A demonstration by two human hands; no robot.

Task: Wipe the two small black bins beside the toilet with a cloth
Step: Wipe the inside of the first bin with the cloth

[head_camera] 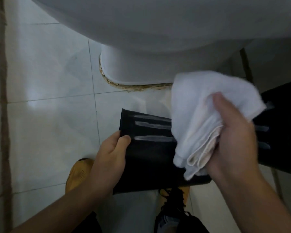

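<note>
Glossy white tiled floor point(45, 125), toilet base point(141, 64) at 12 o'clock. Left hand point(111, 158) grips slotted black bin point(149, 158); right hand point(233, 140) clutches folded white terry cloth point(200, 115).

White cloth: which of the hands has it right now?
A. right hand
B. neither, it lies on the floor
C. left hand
A: the right hand grips the bunched white cloth over the black bin, which the left hand holds by its edge.
</note>
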